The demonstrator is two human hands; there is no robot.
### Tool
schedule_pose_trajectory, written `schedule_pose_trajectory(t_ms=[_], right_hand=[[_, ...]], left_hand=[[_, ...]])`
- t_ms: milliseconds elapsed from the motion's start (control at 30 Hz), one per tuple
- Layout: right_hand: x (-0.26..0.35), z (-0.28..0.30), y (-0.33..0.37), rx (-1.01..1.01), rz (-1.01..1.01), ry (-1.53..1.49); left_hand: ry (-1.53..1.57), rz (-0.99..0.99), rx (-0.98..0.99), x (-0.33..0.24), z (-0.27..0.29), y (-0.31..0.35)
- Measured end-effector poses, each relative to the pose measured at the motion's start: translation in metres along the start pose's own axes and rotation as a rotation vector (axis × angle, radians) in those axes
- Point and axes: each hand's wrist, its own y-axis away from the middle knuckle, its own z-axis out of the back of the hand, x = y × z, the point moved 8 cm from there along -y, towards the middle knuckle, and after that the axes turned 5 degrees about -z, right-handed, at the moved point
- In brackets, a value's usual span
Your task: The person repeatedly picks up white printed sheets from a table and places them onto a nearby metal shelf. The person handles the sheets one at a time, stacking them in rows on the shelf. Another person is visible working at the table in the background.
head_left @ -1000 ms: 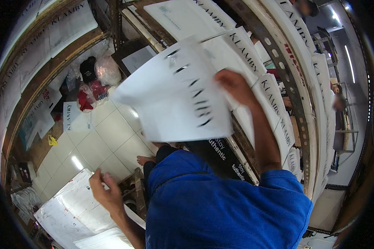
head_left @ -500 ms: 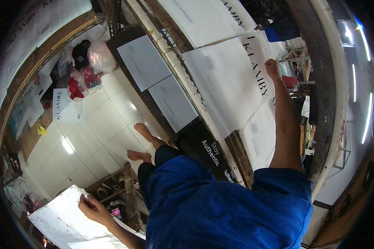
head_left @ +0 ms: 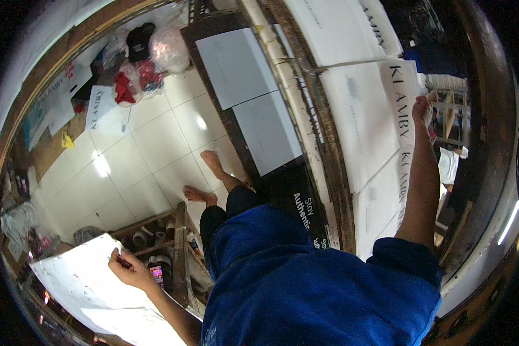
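Observation:
At the right edge of a white printed sheet [head_left: 366,115] on the long table, my right hand [head_left: 422,109] is closed, apparently pinching that edge. The sheet lies flat, with large black lettering down its right side. My left hand [head_left: 130,270] is at the lower left with its fingers curled, over the edge of a bright white board [head_left: 75,277]. Something small and dark shows between those fingers, too unclear to name. More white printed sheets [head_left: 340,29] lie farther along the table.
A wooden rail [head_left: 317,115] runs along the table's near side. Beside it, two pale sheets [head_left: 268,135] lie on a dark board. A wooden rack [head_left: 181,254] with rolls stands by my legs. Plastic bags [head_left: 170,49] and red items lie on the tiled floor [head_left: 167,130].
The printed sheet, earlier raised and curved, now lies flat on the table. My right hand stays closed at its edge. The view has shifted, and my left hand remains by the white board.

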Motion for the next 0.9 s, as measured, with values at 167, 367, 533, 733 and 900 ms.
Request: schedule_pose_trajectory(t_ms=[167,367,533,733,900], right_hand=[[0.074,0.056,0.001,-0.194,0.079,-0.079],[0.203,0.086,-0.021,-0.088,0.046,-0.510],[0.360,0.145,-0.030,0.120,0.166,-1.101],[0.521,0.240,0.005,0.360,0.408,-1.403],[0.624,0.277,0.079,0.719,0.420,-1.652]], left_hand=[[-0.035,-0.024,-0.010,-0.010,0.004,-0.002],[0.020,-0.040,-0.047,-0.008,0.007,-0.001],[0.063,0.006,-0.059,-0.003,0.010,0.001],[0.109,0.052,-0.056,-0.003,0.011,-0.005],[0.133,0.021,-0.084,0.011,0.010,-0.002]])
